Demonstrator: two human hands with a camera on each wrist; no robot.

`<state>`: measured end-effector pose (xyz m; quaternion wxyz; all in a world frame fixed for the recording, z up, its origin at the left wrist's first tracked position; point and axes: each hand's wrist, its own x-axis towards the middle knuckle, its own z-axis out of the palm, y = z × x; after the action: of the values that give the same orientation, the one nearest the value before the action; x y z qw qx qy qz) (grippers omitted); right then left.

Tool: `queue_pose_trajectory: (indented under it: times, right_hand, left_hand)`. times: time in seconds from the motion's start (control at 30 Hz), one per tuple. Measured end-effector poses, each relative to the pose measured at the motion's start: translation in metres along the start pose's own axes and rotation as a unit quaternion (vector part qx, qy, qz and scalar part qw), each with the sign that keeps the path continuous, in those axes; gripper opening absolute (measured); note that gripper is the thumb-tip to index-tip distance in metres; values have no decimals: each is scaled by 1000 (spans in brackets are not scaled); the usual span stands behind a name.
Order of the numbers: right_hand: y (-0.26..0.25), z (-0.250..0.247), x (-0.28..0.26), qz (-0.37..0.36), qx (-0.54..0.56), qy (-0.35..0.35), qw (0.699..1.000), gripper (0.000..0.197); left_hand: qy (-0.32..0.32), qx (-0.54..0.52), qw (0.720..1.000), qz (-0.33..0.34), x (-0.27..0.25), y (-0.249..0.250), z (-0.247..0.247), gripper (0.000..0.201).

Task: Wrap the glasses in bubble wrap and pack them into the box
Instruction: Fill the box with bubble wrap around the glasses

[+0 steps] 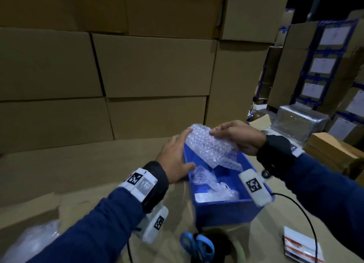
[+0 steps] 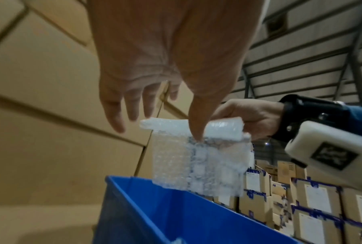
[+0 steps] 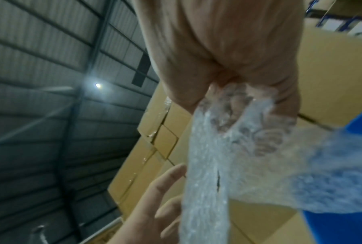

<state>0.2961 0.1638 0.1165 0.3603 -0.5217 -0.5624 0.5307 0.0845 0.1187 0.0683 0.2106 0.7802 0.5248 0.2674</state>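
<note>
Your right hand (image 1: 239, 136) pinches the bubble wrap (image 1: 209, 144), hanging lengthwise into the blue box (image 1: 226, 209); your left hand (image 1: 177, 158), fingers straight, touches it; only the head view shows scissors (image 1: 198, 245)

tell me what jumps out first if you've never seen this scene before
The eye lands on the sheet of bubble wrap held up over the bright blue box at centre, gripped by the right hand while the left hand reaches in with straight fingers beside it. Behind rises a wall of stacked cardboard cartons, and blue-handled scissors lie at the near edge.
</note>
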Motion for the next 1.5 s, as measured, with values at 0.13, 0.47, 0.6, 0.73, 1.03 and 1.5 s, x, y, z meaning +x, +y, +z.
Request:
queue_pose_trajectory:
  times: [0.13, 0.47, 0.6, 0.73, 1.03, 1.5]
  right_hand:
    - [-24, 38, -32, 22, 101, -84, 991, 23]
    - [-66, 154, -89, -84, -42, -179, 979, 79]
    - [-66, 214, -99, -156, -156, -204, 954, 34]
    - [-66, 267, -106, -173, -199, -238, 935, 11]
    - [-56, 358, -118, -221, -381, -324, 837, 10]
    - [-2, 414, -113, -232, -610, -366, 663, 28]
  left_hand:
    - [82, 81, 992, 43, -39, 3, -32, 56]
    - [236, 44, 970, -42, -157, -19, -138, 23]
    - [280, 61, 954, -88, -219, -41, -173, 24]
    - [298, 98, 937, -152, -285, -65, -198, 29]
    - [213, 175, 914, -299, -382, -113, -216, 21]
    - [-87, 308, 891, -322, -363, -135, -188, 59]
